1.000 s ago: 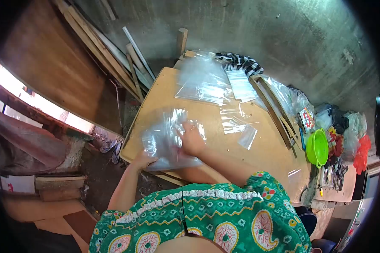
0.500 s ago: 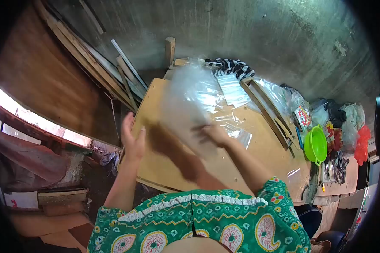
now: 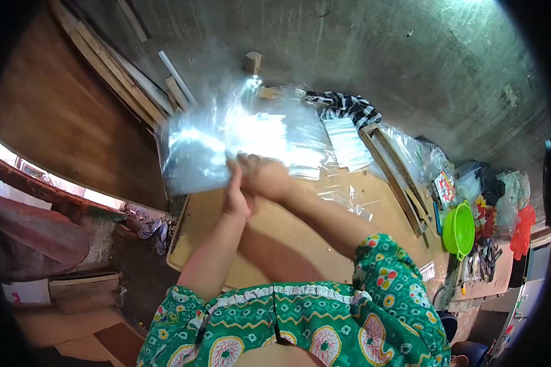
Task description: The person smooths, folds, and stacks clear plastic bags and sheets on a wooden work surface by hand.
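Against a grey wall (image 3: 379,55), a tan tabletop (image 3: 272,220), clear plastic film (image 3: 196,156) blurred over its far left corner, lime basin (image 3: 458,229) at right, right hand (image 3: 266,176) at the film's near edge, left hand (image 3: 239,199) just beside, whether either's fingers grip impossible to tell.

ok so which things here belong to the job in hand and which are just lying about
Seemingly in the job:
- clear plastic sheeting, by the left hand and blurred right hand
- tabletop beneath

Probably just lying about:
- green basket
- red plastic bag
- black-and-white bundle
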Available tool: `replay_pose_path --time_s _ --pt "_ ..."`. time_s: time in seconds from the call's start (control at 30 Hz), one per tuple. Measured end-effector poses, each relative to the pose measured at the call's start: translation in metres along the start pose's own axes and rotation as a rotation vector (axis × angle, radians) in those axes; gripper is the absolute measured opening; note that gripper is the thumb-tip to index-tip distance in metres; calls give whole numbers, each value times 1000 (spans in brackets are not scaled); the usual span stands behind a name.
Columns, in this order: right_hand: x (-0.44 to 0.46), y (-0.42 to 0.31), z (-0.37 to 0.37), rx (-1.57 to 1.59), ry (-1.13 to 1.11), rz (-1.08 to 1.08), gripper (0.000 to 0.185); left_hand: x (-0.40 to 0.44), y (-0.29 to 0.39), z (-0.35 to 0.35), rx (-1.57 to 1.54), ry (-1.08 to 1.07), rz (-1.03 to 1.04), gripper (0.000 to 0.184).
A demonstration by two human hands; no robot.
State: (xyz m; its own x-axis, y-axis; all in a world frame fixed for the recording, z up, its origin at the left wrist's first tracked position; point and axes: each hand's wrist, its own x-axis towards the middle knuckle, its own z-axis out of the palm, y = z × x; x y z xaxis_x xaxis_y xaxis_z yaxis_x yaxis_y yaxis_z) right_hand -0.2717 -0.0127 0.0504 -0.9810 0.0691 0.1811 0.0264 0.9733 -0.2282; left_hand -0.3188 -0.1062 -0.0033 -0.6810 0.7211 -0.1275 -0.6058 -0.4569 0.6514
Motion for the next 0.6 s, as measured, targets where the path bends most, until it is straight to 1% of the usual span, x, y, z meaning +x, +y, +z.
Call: replay_pose_path --time_s 0.03,0.07,0.1,0.13,0.17,0.2,0.27,0.3,0.33,0.37,0.4,0.47,0.5,0.53,0.57,0.6 --pt "-4 1 22 30 88 -77 33 8 6 -2 -91 165 -92 44" --pt "-5 5 39 60 176 -156 33 7 8 -5 -90 167 -94 44" --pt "-10 7 23 -59 99 -234 43 2 9 -9 -54 208 -113 39" --pt "-12 20 21 -53 99 -232 43 -2 11 -16 -17 250 -136 35" --pt "-11 37 17 105 119 -189 52 0 10 -34 54 244 -10 35" --pt "-11 54 14 262 132 -147 62 -5 24 -37 47 214 1 33" --pt "-8 86 7 -109 62 156 73 -12 47 -60 67 419 66 33" --pt "-15 96 16 -101 55 153 73 -21 58 -59 66 435 87 32" --pt "-19 107 27 -217 -38 191 76 -30 69 -59 67 442 116 31" --pt "-22 117 37 -334 -133 231 79 -34 70 -88 95 290 161 31" --pt "-23 121 36 -333 -131 228 79 -43 77 -97 96 291 164 31" --pt "-23 124 33 -244 -241 493 88 -62 84 -106 205 369 -15 33" --pt "-22 125 33 -154 -353 479 94 -72 82 -110 207 377 -10 33" --pt "-24 126 39 -156 -406 445 98 -80 77 -115 278 403 -90 32" --pt "-26 126 42 -171 -384 422 89 -87 72 -120 348 425 -173 32" --pt "-28 126 43 -188 -362 402 79 -92 64 -126 350 422 -174 32"
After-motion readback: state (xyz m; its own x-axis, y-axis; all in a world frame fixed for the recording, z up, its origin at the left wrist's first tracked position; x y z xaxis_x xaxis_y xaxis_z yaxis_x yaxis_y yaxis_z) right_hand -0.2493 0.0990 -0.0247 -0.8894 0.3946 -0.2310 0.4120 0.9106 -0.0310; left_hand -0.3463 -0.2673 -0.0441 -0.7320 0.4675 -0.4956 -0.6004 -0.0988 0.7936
